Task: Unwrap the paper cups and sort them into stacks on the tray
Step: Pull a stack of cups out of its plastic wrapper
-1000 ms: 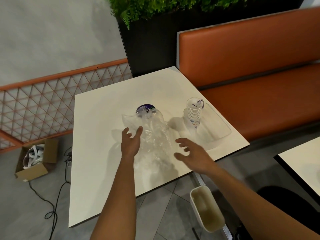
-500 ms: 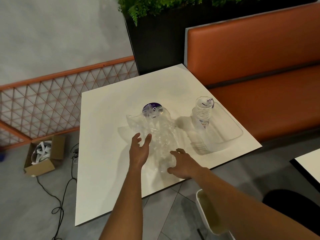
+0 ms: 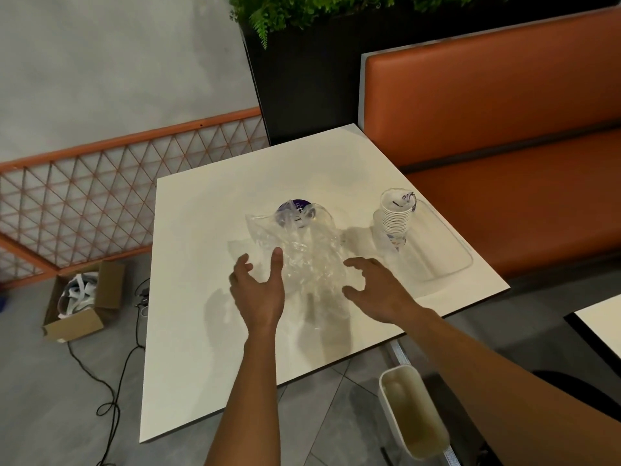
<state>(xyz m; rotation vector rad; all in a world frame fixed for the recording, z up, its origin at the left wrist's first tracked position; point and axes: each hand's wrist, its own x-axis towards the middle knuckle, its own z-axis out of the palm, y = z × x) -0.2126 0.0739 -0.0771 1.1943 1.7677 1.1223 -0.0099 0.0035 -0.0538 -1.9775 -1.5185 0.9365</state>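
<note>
On my feed, the crumpled clear plastic wrapper [image 3: 309, 260] lies mid-way across the square white table [image 3: 188, 297], directly between the two hands. Its long axis runs away from me. The near end is loose and flattened. At the far end the round purple-and-white end of a paper cup [image 3: 295, 210] shows through the plastic, facing up and towards the camera.

My left hand [image 3: 258, 290] sits at the wrapper's left flank, fingers spread and gently bent, thumb up against the plastic's edge; I cannot tell whether it actually touches. My right hand [image 3: 376, 290] is at the right flank, palm down, fingers splayed and slightly hooked just beside the film, gripping nothing that I can see.

Off to the right, well clear of both hands, a stack of white paper cups with purple print [image 3: 395, 220] stands mouth-up, leaning a little, in the far-left corner of a clear rectangular plastic tray [image 3: 443, 257] near the table's right edge.
</note>
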